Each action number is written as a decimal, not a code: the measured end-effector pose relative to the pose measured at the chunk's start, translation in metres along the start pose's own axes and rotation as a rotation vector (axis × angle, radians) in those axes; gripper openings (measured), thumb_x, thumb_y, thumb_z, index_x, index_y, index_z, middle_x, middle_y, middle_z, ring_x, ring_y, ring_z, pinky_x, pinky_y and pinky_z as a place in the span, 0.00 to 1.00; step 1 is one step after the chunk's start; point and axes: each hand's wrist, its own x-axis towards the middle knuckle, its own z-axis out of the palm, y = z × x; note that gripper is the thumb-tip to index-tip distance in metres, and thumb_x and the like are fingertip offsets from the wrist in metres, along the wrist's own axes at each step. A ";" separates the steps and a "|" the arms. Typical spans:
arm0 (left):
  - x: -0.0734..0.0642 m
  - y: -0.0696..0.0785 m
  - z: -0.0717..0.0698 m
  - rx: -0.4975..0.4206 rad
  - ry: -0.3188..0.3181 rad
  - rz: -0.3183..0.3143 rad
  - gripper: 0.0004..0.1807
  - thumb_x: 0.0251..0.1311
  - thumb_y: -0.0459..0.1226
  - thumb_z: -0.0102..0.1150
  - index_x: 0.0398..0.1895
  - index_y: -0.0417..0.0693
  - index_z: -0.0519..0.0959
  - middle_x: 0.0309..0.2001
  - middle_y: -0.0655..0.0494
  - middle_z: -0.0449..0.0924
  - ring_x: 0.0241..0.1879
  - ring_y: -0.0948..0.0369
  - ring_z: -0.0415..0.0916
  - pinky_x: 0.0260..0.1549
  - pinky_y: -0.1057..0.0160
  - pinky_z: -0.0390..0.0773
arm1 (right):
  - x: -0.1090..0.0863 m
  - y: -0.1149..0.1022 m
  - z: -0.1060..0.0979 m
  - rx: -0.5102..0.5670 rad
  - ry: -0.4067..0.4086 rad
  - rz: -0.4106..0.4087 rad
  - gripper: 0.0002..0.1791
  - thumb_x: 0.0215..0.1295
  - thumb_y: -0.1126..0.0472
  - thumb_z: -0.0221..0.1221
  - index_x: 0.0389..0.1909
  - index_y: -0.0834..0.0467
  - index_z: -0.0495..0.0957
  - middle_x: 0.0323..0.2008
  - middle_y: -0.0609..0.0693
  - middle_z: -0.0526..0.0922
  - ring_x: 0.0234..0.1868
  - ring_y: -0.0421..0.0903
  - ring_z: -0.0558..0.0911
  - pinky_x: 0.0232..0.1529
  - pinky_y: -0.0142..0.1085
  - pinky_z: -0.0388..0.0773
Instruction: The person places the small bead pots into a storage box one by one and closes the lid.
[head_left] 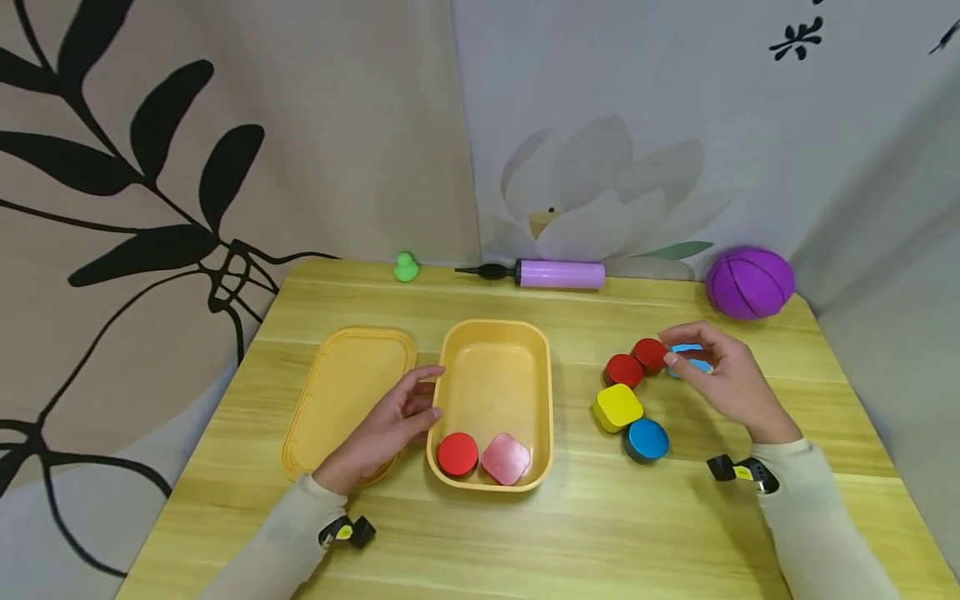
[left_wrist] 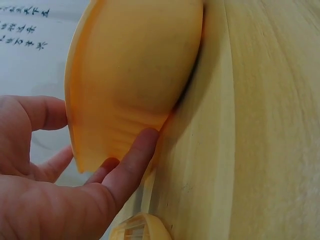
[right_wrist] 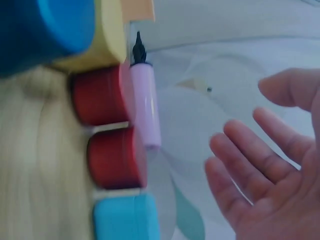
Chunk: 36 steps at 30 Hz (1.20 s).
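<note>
My left hand (head_left: 390, 425) rests its fingertips and thumb against the left wall of a yellow plastic box (head_left: 545, 400), as the left wrist view also shows. Inside the box, at its near end, sit a red round tin (head_left: 457, 454) and a pink square tin (head_left: 506, 458). My right hand (head_left: 723, 375) hovers over a light blue tin (right_wrist: 126, 217), partly hidden under it in the head view. Its spread fingers hold nothing in the right wrist view. Beside it stand two red round tins (head_left: 624, 371), a yellow square tin (head_left: 618, 407) and a blue round tin (head_left: 647, 439).
A yellow lid (head_left: 352, 367) lies left of the box, partly under my left hand. Along the back edge are a small green toy (head_left: 407, 267), a purple hand pump (head_left: 562, 274) and a purple ball (head_left: 750, 283). Curtains hang behind the wooden table (head_left: 570, 542).
</note>
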 end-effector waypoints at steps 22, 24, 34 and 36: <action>0.005 -0.001 -0.003 -0.006 -0.019 0.024 0.35 0.77 0.35 0.57 0.83 0.55 0.57 0.71 0.37 0.67 0.65 0.43 0.73 0.49 0.54 0.85 | -0.003 0.066 -0.021 0.038 -0.008 0.352 0.40 0.78 0.48 0.61 0.81 0.63 0.60 0.79 0.63 0.65 0.76 0.54 0.68 0.53 0.11 0.67; 0.005 0.000 -0.003 -0.008 -0.024 0.026 0.35 0.78 0.35 0.57 0.83 0.55 0.57 0.71 0.37 0.67 0.66 0.43 0.73 0.49 0.54 0.85 | -0.002 0.070 -0.021 0.033 -0.051 0.365 0.43 0.77 0.46 0.62 0.82 0.62 0.57 0.80 0.65 0.63 0.78 0.62 0.65 0.52 0.10 0.66; 0.005 0.001 -0.004 0.002 -0.016 0.007 0.35 0.77 0.37 0.58 0.82 0.58 0.58 0.71 0.38 0.67 0.66 0.44 0.73 0.50 0.55 0.85 | -0.001 0.083 -0.018 -0.022 -0.220 0.390 0.47 0.77 0.51 0.63 0.86 0.58 0.48 0.81 0.69 0.57 0.78 0.72 0.61 0.72 0.69 0.62; 0.005 0.000 -0.004 0.005 -0.013 -0.001 0.35 0.77 0.37 0.58 0.82 0.59 0.58 0.71 0.39 0.67 0.66 0.44 0.73 0.50 0.55 0.85 | -0.002 0.081 -0.017 -0.035 -0.214 0.381 0.46 0.77 0.50 0.62 0.85 0.60 0.49 0.79 0.69 0.60 0.77 0.71 0.63 0.72 0.66 0.65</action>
